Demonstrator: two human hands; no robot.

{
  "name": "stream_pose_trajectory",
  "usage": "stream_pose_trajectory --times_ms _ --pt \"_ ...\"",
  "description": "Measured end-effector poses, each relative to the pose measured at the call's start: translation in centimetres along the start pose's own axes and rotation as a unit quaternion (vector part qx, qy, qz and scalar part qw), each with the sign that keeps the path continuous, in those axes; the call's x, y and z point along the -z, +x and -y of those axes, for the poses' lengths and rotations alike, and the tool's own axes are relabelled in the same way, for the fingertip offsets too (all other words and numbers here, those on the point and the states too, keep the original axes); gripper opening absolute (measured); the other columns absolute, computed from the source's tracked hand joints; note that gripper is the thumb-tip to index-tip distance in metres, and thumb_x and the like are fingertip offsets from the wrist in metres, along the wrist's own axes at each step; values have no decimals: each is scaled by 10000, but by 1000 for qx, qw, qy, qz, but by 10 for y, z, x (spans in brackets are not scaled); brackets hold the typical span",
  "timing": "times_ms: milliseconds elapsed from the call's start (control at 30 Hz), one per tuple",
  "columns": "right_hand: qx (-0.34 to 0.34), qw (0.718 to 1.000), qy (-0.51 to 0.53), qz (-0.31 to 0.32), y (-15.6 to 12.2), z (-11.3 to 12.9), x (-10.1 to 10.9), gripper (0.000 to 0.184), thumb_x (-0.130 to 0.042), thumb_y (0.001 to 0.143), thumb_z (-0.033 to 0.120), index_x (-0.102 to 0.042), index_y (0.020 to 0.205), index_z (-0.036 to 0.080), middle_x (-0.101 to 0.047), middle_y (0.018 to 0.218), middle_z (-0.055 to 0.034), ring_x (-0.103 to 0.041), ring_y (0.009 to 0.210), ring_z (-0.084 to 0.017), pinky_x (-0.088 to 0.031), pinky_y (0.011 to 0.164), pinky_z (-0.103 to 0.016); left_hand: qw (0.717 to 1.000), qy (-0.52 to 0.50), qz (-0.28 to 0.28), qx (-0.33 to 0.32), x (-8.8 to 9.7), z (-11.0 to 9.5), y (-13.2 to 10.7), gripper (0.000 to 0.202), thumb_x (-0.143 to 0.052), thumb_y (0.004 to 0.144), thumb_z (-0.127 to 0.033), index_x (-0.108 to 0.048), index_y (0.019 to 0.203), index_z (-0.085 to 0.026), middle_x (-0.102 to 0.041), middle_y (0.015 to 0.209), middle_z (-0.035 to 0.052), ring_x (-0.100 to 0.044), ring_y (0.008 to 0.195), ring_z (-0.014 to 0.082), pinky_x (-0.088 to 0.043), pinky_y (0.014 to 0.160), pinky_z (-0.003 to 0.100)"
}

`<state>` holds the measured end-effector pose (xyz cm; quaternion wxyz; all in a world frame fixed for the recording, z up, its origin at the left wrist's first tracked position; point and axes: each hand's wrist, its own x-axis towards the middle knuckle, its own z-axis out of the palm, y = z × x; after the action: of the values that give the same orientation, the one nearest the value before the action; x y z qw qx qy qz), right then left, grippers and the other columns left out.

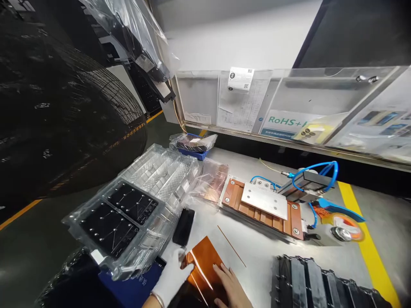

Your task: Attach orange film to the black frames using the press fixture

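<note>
At the bottom middle lies an amber, see-through film sheet (pixel 205 267) on the pale bench. My left hand (pixel 171 276), in a white glove, pinches the sheet's left edge with thumb and fingers closed on it. My right hand (pixel 231 286) is bare and lies flat on the sheet's right part, fingers stretched out. A thin amber strip (pixel 231 247) lies loose on the bench just right of the sheet. A small black flat part (pixel 183 226) lies just above my left hand.
Clear plastic trays (pixel 128 214) holding black plates sit at left. A copper-coloured fixture with a metal plate (pixel 265 205) and blue hoses stands mid-bench, a tape roll (pixel 343 226) beside it. Black stacked parts (pixel 321 282) fill the bottom right. A large black wrapped object looms at left.
</note>
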<state>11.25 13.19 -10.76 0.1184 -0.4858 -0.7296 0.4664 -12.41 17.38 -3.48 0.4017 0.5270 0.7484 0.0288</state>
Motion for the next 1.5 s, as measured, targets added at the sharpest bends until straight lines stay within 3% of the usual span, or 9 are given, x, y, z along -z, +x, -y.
stream_pose_trajectory --times_ms 100,300,433,533,733,933,1133,1333,1500 --pt "27 1000 -2 15 -3 3 5 909 -527 580 1 -401 1447 244 -429 1486 -28 -325 1403 -295 -241 1167 -511 999 4 36 29 10 4 0 477 -478 833 -441 -515 1192 -129 -717 998 97 -687 907 222 -493 798 300" --pt "90 996 1 11 -8 10 9 874 -498 531 -26 -531 1359 252 -556 1387 -29 -424 1347 -293 -322 1137 -494 997 51 64 -9 29 -10 6 381 -535 783 -532 -657 602 -220 -668 578 20 -680 722 250 -456 719 314" --pt "77 994 6 -74 -2 21 14 513 -481 774 51 -638 1230 227 -646 1281 -86 -557 1237 -265 -431 1072 -466 995 22 71 -67 29 -32 3 289 -509 824 -380 -746 827 -213 -732 745 -5 -661 731 191 -464 696 267" --pt "30 984 6 -176 8 40 29 401 -397 949 203 -543 1323 207 -579 1338 -138 -526 1262 -252 -442 1060 -467 992 6 39 -121 28 -56 -13 299 -514 844 -331 -723 1043 -255 -740 902 -7 -642 843 185 -461 782 268" --pt "58 951 4 -303 5 86 82 300 -563 917 338 -628 1205 287 -681 1187 -70 -639 1106 -237 -541 941 -372 930 97 -117 -336 24 -97 -46 238 -498 903 -289 -731 954 -292 -690 755 18 -616 710 193 -438 666 308" --pt "48 945 121 -301 -20 103 103 152 -567 904 297 -674 1000 247 -762 955 -36 -724 865 -185 -567 775 -225 897 101 -143 -406 22 -125 -50 136 -578 836 -226 -703 799 -262 -683 712 2 -614 679 192 -418 642 318" --pt "-30 885 324 -334 -27 103 105 242 -606 859 449 -659 893 215 -756 852 -63 -719 799 -199 -560 768 -251 879 104 -156 -439 13 -140 -52 121 -622 812 -227 -663 701 -255 -654 632 -24 -600 606 179 -413 589 305" --pt "-31 902 324 -282 -33 103 121 216 -549 894 429 -597 897 218 -752 866 -69 -711 824 -200 -546 771 -286 848 119 -160 -490 7 -138 -40 224 -559 880 -336 -673 704 -256 -660 638 -10 -626 613 186 -462 568 292" --pt "-66 887 321 -325 -29 100 129 229 -607 840 426 -603 856 198 -750 818 -77 -710 763 -210 -531 694 -295 829 112 -159 -524 2 -128 -15 352 -496 904 -510 -702 749 -272 -655 641 3 -626 588 173 -507 574 273"
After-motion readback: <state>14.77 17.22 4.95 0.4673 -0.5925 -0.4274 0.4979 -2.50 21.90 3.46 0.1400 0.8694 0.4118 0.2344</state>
